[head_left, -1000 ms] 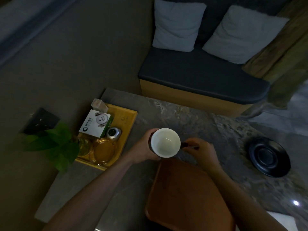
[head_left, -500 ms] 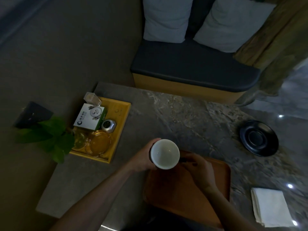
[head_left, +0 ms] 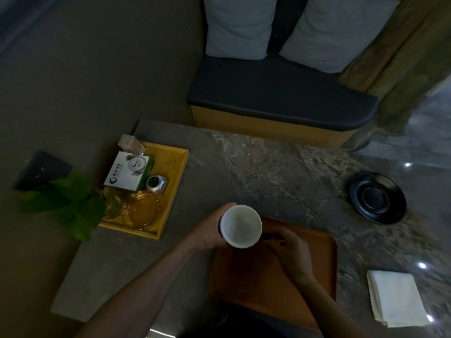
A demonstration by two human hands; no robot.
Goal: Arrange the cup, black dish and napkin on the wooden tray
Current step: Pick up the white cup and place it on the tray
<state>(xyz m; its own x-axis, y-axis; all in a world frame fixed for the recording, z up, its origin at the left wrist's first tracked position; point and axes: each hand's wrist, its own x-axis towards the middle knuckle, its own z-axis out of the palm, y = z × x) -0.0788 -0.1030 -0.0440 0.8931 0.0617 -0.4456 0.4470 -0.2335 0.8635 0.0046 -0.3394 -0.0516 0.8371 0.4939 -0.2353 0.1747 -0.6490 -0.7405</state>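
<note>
The white-and-green box [head_left: 128, 172] carries print too blurred to read.

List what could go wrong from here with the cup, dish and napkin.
1. The cup is held by both hands, left hand on its side and right hand at the handle, over the tray's far left corner; set down there, it may catch the rim and tip.
2. The black dish and napkin lie off the tray to the right; a cup parked mid-tray could crowd them.
</note>
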